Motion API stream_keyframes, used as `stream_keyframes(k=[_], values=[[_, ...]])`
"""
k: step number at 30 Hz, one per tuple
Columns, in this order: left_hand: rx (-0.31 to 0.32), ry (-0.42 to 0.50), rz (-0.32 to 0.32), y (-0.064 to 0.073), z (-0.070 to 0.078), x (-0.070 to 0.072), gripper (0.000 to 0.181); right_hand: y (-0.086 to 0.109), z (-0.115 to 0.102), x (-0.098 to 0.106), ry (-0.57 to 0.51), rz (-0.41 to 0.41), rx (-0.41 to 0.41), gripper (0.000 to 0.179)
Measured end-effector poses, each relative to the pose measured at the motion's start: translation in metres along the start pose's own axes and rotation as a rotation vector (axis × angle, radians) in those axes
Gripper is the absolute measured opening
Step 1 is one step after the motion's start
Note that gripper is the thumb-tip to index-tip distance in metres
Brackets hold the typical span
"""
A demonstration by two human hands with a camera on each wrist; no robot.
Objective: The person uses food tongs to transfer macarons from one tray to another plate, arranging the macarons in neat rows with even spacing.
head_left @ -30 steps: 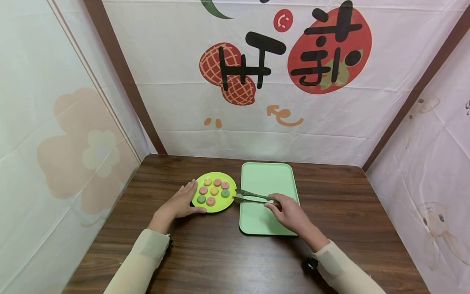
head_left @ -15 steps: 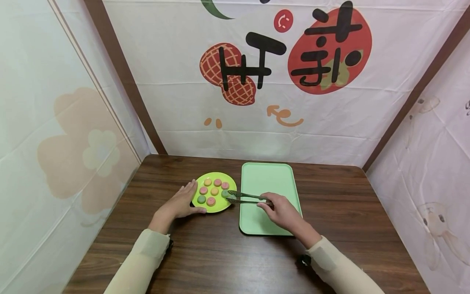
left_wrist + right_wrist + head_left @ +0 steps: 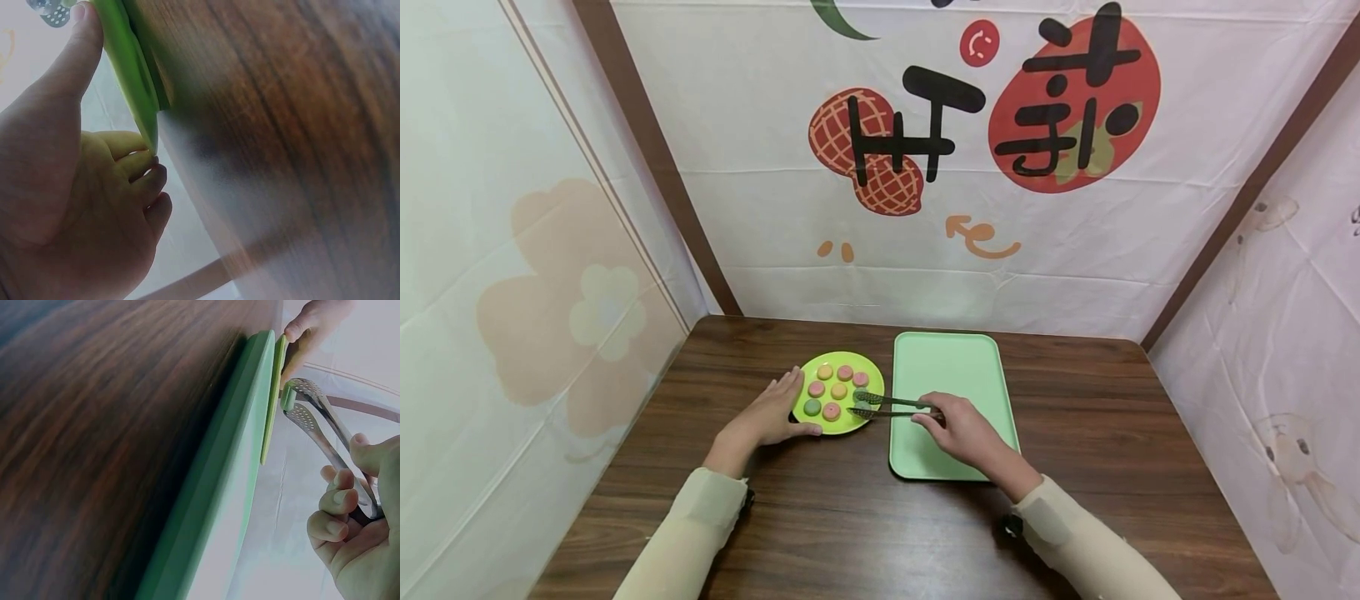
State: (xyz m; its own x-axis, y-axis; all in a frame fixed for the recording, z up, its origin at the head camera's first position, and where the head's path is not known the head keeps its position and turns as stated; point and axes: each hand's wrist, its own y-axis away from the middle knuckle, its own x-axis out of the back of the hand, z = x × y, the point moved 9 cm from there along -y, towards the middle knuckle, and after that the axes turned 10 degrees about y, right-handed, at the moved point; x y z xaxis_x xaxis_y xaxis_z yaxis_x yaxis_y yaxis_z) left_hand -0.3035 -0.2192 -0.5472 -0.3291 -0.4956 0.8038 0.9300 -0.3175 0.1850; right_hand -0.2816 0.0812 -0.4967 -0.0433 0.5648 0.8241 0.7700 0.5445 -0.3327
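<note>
A yellow-green round plate [image 3: 850,423] bears several pink, yellow and green macarons. My left hand [image 3: 769,412] lies along its left edge, fingers extended. In the left wrist view the thumb [image 3: 80,25] is against the plate and the fingertips meet its far rim. With my right hand [image 3: 962,427] I grip metal tongs [image 3: 898,402], which reach left over the tray to the plate's right side. Between the tong tips sits a green macaron [image 3: 287,399], close over the plate. Another green macaron is partly hidden under the upper tip.
A pale green rectangular tray [image 3: 943,358] lies right of the plate, under the right hand and tongs. Both stand on a dark wooden table [image 3: 850,517]. A printed white cloth [image 3: 775,292] hangs behind the table, with cloth walls on both sides.
My right hand and the tongs have moved left, carrying the green macaron from the tray's left edge to over the plate's right side. The left hand has kept its place.
</note>
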Motion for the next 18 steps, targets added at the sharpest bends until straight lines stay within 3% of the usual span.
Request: stream_keyframes(k=[6, 18], values=[[-0.007, -0.007, -0.001, -0.001, -0.001, -0.002, 0.124, -0.003, -0.002, -0.006, 0.001, -0.024, 0.002, 0.016], [-0.022, -0.008, 0.009, -0.002, -0.001, -0.002, 0.124, -0.012, 0.000, -0.013, 0.027, -0.107, -0.075, 0.023]])
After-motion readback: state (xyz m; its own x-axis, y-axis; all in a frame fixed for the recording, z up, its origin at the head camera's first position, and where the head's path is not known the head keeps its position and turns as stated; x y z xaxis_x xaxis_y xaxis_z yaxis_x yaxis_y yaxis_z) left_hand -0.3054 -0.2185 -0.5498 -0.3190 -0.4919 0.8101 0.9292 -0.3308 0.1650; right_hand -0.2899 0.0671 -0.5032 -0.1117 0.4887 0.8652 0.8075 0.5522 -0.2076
